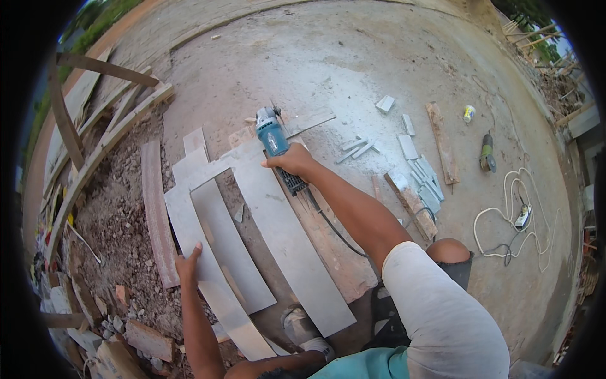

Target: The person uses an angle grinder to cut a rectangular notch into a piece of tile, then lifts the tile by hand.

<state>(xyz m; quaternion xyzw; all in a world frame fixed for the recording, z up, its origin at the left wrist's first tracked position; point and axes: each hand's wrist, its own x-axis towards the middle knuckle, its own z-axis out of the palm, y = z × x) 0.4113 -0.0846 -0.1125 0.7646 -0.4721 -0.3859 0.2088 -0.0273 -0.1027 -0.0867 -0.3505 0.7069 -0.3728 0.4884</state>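
My right hand (295, 162) is wrapped round the body of a teal angle grinder (273, 136). The grinder's head points away from me, by the far end of a long grey tile strip (287, 243). From its rear a black cord trails toward my knee. On the left, my left hand (188, 265) grips the outer edge of another grey tile strip (218, 281), thumb on top and the other fingers mostly hidden. A narrow piece links the two strips at their far ends; I cannot tell whether they are one slab. Between them, lower, lies another grey tile (233, 246).
A worn board (334, 252) lies beside the tiles. To the right are tile offcuts (426, 180), wooden blocks (413, 205), a green grinder (487, 153), a small container (469, 114) and a coiled white cord (505, 234). Rubble (120, 221) and timber framing (113, 136) border the left. White dust coats the concrete.
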